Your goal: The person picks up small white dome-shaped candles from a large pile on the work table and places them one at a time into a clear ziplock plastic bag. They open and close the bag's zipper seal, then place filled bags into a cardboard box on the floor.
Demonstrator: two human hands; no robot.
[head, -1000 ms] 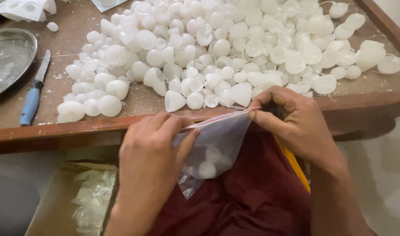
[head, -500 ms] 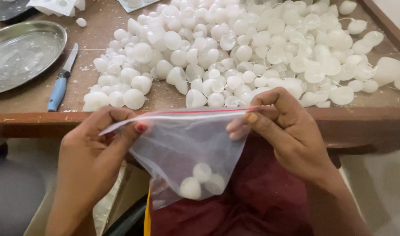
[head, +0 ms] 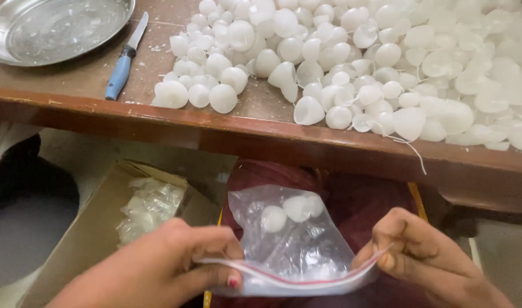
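Bag (head: 298, 245), clear zip type, three white balls (head: 292, 211) inside: held low over the lap, below the table (head: 283, 142) edge. Left hand (head: 164, 268) and right hand (head: 423, 256) fingers pinch opposite ends of its seal strip.

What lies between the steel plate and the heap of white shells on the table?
In the head view, a blue-handled knife lies between the steel plate and the white shells.

Knife (head: 124, 60) lies between tray (head: 21, 34) and shells (head: 352, 63); box (head: 95, 228) left of bag (head: 295, 239).
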